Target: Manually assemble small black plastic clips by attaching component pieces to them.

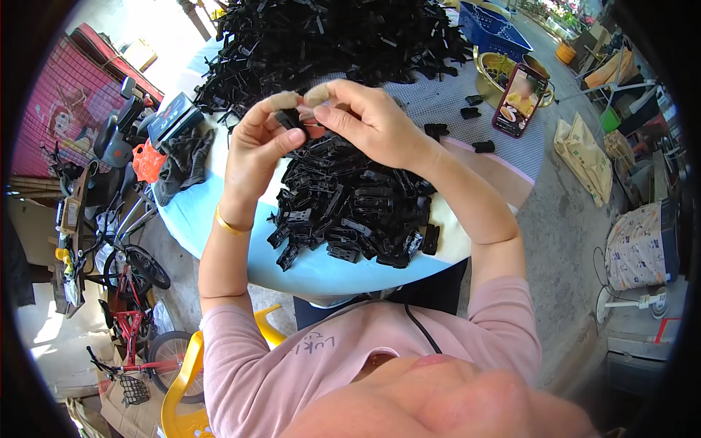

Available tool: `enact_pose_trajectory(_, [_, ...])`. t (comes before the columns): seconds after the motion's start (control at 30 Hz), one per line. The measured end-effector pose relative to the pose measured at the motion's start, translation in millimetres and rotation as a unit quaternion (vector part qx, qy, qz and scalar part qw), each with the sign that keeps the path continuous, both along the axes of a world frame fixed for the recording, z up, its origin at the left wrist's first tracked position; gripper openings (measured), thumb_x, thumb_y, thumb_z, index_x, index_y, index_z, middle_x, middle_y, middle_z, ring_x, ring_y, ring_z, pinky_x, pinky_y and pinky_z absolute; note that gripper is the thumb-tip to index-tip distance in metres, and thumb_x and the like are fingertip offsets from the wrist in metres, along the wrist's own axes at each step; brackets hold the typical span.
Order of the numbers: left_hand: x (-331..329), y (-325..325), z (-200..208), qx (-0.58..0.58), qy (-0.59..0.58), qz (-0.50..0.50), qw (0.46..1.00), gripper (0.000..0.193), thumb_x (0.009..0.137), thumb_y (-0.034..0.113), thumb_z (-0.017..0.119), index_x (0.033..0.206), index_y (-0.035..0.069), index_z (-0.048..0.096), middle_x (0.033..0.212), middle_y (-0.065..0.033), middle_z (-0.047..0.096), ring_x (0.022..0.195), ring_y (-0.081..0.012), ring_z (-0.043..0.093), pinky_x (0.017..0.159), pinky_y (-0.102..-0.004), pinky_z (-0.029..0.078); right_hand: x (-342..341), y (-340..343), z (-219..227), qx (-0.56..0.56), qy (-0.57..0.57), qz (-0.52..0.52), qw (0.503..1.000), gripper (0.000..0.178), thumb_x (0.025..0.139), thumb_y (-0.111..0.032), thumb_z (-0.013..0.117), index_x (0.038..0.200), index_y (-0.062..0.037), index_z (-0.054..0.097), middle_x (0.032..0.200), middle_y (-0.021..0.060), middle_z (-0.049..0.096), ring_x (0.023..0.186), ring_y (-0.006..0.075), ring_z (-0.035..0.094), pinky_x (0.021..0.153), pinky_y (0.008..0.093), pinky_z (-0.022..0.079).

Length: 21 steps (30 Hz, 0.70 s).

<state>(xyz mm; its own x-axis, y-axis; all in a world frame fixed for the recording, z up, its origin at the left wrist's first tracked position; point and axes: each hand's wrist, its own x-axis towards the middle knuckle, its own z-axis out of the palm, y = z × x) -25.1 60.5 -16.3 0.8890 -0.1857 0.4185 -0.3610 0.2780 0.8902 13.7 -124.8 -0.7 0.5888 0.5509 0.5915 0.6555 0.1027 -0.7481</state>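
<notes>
My left hand (252, 150) pinches a small black plastic part (288, 119) between thumb and index finger, above the table. Close beside it, my right hand (376, 128) has thumb and index finger pressed together at the part's right side. What lies between those right fingertips is too small to make out. Tan coverings wrap both index fingertips. Under my hands lies a pile of black plastic parts (354, 204), some with slots and holes. A much larger heap of black pieces (336, 40) covers the table's far side.
The round table (219, 226) has a pale blue and cream top. A phone (520, 101) leans against a gold-coloured pot (489, 80) at right, near a few loose black parts (471, 112). Dark cloth (186, 164) and a box (174, 120) sit left. A blue basket (496, 29) stands far right.
</notes>
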Motion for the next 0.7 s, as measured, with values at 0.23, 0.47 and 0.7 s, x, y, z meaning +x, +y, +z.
enact_pose_trajectory(0.23, [-11,-7,3,0.100,-0.023,0.123,0.987,0.037,0.074,-0.004,0.067,0.109,0.000,0.056,0.083,-0.0006,0.060,0.069,-0.0032,0.054,0.063,-0.0163,0.045,-4,2,5,-0.067,0.052,-0.028,0.996,0.018,0.087,-0.012,0.055,0.097,0.0013,0.062,0.060,-0.0026,0.051,0.055,0.0024,0.043,0.049,0.0184,0.034])
enact_pose_trajectory(0.47, [-5,-11,-5,0.038,-0.050,0.092,0.994,0.037,0.077,-0.001,0.065,0.112,-0.001,0.053,0.095,-0.0053,0.061,0.080,-0.0055,0.058,0.071,-0.0184,0.049,-7,1,7,-0.106,0.107,-0.031,0.988,0.018,0.088,-0.011,0.052,0.097,0.0016,0.062,0.058,-0.0033,0.046,0.053,0.0030,0.040,0.048,0.0178,0.031])
enact_pose_trajectory(0.7, [-11,-6,-2,0.064,-0.048,0.095,0.992,0.036,0.077,-0.003,0.064,0.112,-0.003,0.052,0.104,-0.0109,0.059,0.092,-0.0125,0.058,0.081,-0.0254,0.050,-15,8,2,-0.069,0.077,-0.038,0.994,0.018,0.089,-0.010,0.050,0.097,0.0024,0.061,0.061,-0.0035,0.046,0.054,0.0031,0.040,0.049,0.0176,0.032])
